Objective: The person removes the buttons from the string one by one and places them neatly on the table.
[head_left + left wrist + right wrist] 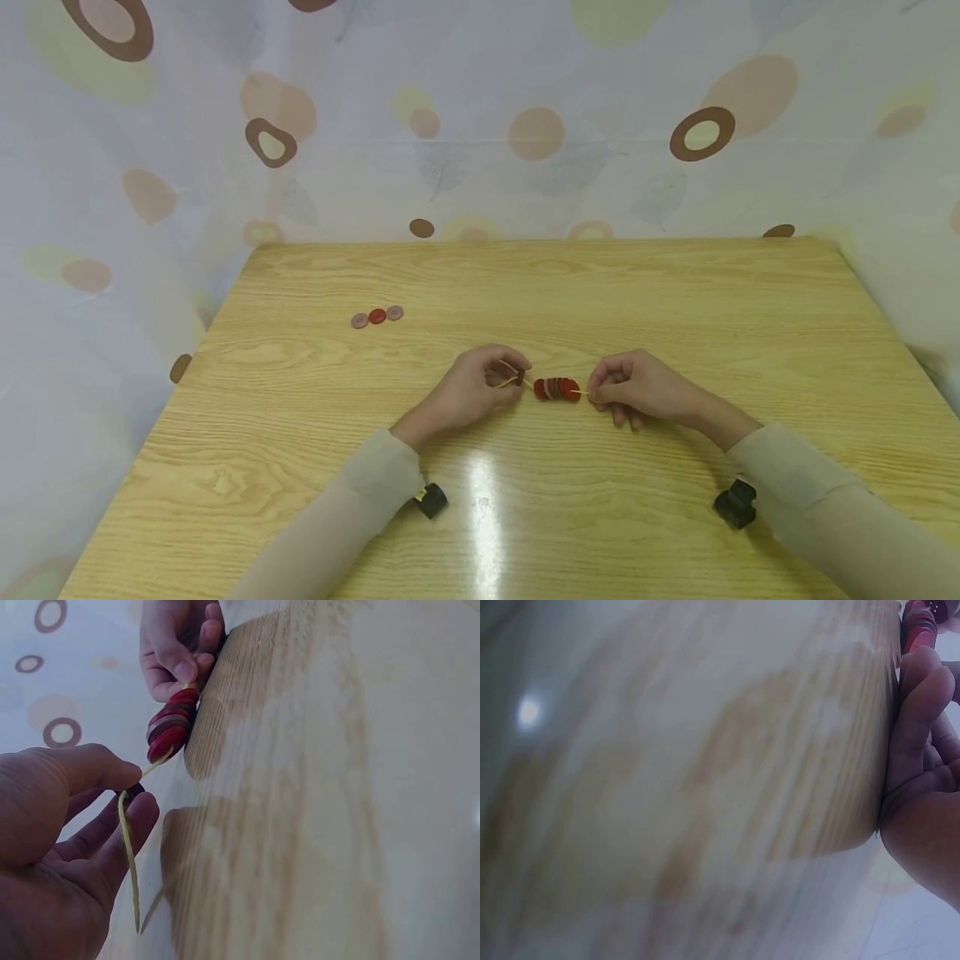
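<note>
A row of red, brown and pinkish buttons (557, 389) is threaded face to face on a yellow string (129, 855), low over the table between the hands. My left hand (480, 382) pinches a dark brown button (133, 792) between thumb and fingers, with the string running by it and its loose end dangling in the left wrist view. On the other side, my right hand (645, 387) pinches the string close to the red end of the row. In the right wrist view the right hand (930, 742) hides most of its grip, and only part of the row shows.
Three loose buttons, two pinkish and one red button (377, 317), lie in a line at the back left of the wooden table (675, 308). A patterned cloth (480, 100) hangs behind the table's far edge.
</note>
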`<action>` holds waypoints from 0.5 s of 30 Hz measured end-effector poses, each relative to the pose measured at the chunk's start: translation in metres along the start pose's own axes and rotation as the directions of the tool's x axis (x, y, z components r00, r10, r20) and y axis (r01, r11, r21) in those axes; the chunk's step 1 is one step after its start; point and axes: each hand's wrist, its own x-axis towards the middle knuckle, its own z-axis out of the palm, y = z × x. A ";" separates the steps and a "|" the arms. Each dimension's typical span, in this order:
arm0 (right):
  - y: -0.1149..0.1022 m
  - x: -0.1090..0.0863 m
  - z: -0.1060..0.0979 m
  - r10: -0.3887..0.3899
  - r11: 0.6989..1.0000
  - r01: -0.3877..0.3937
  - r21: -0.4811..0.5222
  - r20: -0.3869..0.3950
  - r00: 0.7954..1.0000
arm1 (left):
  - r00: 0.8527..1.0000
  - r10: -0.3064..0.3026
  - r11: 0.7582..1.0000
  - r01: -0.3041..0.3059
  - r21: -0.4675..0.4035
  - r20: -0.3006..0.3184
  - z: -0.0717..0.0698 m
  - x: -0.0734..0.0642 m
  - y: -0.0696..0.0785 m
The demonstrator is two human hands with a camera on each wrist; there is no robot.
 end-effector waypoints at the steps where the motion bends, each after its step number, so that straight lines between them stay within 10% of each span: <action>1: 0.000 0.000 0.000 -0.001 1.000 0.001 0.000 0.001 1.000 | 1.000 -0.001 1.000 0.001 0.000 -0.001 0.000 0.000 0.000; 15: 0.001 0.001 -0.001 -0.005 1.000 0.005 0.003 0.007 1.000 | 1.000 -0.017 1.000 0.017 0.005 -0.025 -0.003 -0.002 -0.002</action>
